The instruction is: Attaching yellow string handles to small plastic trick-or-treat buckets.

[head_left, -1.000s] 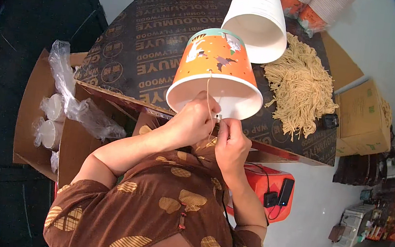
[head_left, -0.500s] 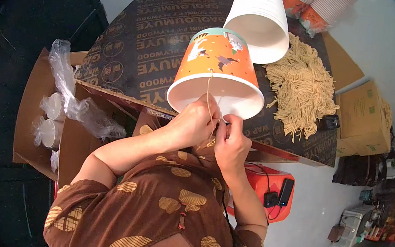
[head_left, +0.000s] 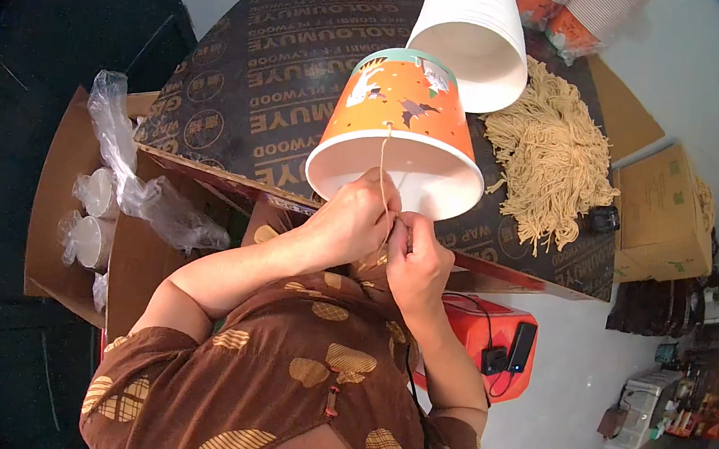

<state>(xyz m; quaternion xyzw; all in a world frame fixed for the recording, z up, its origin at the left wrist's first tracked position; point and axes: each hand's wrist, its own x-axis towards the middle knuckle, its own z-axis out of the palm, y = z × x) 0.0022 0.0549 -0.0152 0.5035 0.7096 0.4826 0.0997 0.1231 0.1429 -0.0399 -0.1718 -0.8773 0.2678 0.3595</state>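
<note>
An orange paper bucket [head_left: 409,109] with cartoon figures and a white rim lies on its side at the table's front edge, its mouth facing me. A thin beige cord [head_left: 385,158] comes out of a small hole near the rim and runs down to my fingers. My left hand [head_left: 353,222] is closed in front of the mouth, pinching the cord. Close against it, my right hand [head_left: 419,263] is also pinched on the cord; the exact spot between the fingertips is partly hidden. Behind the orange bucket lies a stack of white buckets [head_left: 473,32].
Right of the buckets lies a heap of beige cords [head_left: 556,159] on the dark plywood table [head_left: 220,118]. Stacked orange buckets [head_left: 572,31] stand at the far right. An open carton [head_left: 64,215] with plastic-wrapped cups is at left; a red stool [head_left: 472,328] carries black devices at right.
My right hand has drawn in against the left one, its fingers curling tighter around the cord. The orange bucket has shifted only very slightly.
</note>
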